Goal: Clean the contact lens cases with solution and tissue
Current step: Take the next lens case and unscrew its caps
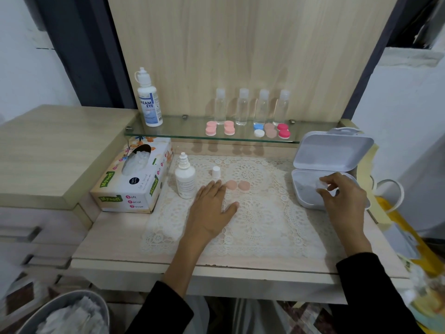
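Observation:
Two peach lens-case caps [237, 185] lie on the lace mat [260, 213]. My left hand [212, 208] rests flat on the mat just left of them, fingers spread, holding nothing. A small uncapped solution bottle [185, 179] stands at the mat's left edge, its white cap [216, 171] beside it. My right hand [342, 196] reaches into the open white plastic box [334, 150] and pinches a small clear piece [321, 185] there. A tissue box [134, 179] sits to the left.
On the glass shelf [192, 135] stand a large solution bottle [148, 100], several clear small bottles [240, 107] and several coloured lens cases [248, 130]. A bin with used tissue [72, 314] is at the lower left. A yellow bag [404, 232] hangs on the right.

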`<state>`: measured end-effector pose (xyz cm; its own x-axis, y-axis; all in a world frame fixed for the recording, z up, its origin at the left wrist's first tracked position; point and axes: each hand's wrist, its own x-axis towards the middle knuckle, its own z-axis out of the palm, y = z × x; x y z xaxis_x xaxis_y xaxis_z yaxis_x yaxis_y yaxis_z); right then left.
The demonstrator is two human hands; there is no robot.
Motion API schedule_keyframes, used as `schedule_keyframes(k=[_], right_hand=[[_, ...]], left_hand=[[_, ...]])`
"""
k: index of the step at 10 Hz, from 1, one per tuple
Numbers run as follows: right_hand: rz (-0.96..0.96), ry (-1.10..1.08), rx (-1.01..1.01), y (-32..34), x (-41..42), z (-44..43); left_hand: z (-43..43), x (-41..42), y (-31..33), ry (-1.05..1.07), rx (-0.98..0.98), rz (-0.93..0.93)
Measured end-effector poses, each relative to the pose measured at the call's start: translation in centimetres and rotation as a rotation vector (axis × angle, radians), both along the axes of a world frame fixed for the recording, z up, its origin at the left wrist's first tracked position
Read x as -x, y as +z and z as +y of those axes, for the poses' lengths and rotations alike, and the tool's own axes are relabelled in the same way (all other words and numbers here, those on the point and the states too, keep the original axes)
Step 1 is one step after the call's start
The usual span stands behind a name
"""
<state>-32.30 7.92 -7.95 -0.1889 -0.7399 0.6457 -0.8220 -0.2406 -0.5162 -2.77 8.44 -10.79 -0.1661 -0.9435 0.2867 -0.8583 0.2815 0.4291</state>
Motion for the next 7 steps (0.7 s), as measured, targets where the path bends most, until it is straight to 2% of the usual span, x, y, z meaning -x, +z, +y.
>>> schedule_keyframes(k=[2,4,6,7], right_hand=[[0.010,-0.002,0.005,-0.5,-0.1,-0.2],[-0.073,-0.020,-0.004,-0.3,-0.2,-0.2],[-0.363,-0.009,-0.087,0.8,-1.3,0.1],[-0.419,0.054,-0.123,1.3,-2.7,0.1]], left_hand=[[0.0,0.0,0.0,0.001,-0.004,0.000],[0.1,0.0,0.0,-0.003,0.010,0.008],[0.1,0.0,0.0,-0.005,0.006,0.012],[0.0,-0.1,0.0,-0.004,0.007,0.014]])
